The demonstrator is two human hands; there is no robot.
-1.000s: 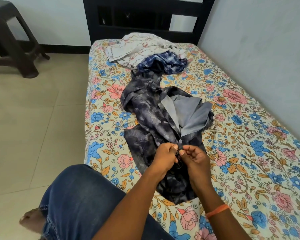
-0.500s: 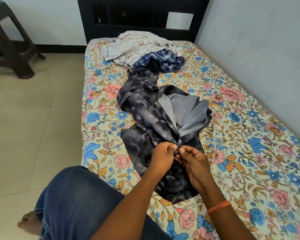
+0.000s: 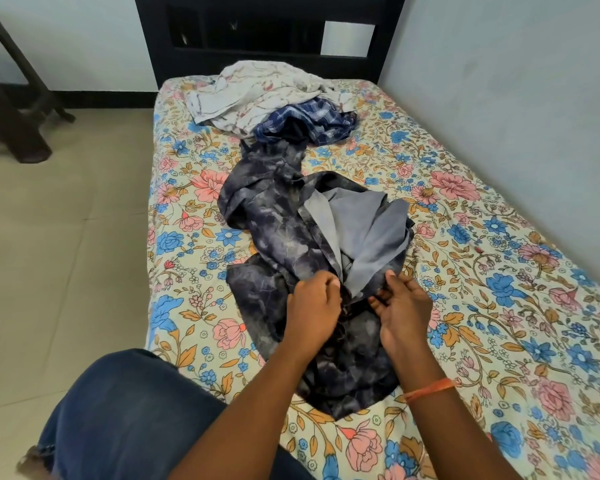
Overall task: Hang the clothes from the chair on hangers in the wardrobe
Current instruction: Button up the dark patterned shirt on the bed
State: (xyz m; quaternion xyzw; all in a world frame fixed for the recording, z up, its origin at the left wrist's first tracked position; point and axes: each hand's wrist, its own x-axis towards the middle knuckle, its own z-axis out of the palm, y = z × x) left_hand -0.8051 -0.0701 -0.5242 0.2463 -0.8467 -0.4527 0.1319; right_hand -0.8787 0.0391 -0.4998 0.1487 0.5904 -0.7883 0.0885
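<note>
I sit at the edge of a bed [image 3: 499,306] covered in a floral sheet, my knee in blue denim [image 3: 125,410] at the lower left, and work on a dark patterned shirt [image 3: 284,237] spread lengthwise down the mattress in front of me. My left hand [image 3: 314,303] is curled and pinches the left edge of the shirt's front opening; my right hand [image 3: 402,306] grips the facing edge, thumb up against the pale grey inner side of the fabric. The two hands sit close together on either side of the opening, not touching each other, both closed on cloth. An orange band [image 3: 430,389] circles my right wrist. Above the grip the shirt lies open, showing its grey lining; below it the front lies closed. At the far end of the bed a blue checked garment [image 3: 312,124] rests just beyond the dark shirt's upper end, touching it, and a crumpled pale printed garment [image 3: 257,91] lies behind that, near the black headboard [image 3: 257,36]. A dark plastic chair [image 3: 11,109] stands on the tiled floor [image 3: 49,254] at the far left, well apart from the bed. A pale wall [image 3: 516,98] runs along the bed's right side.
</note>
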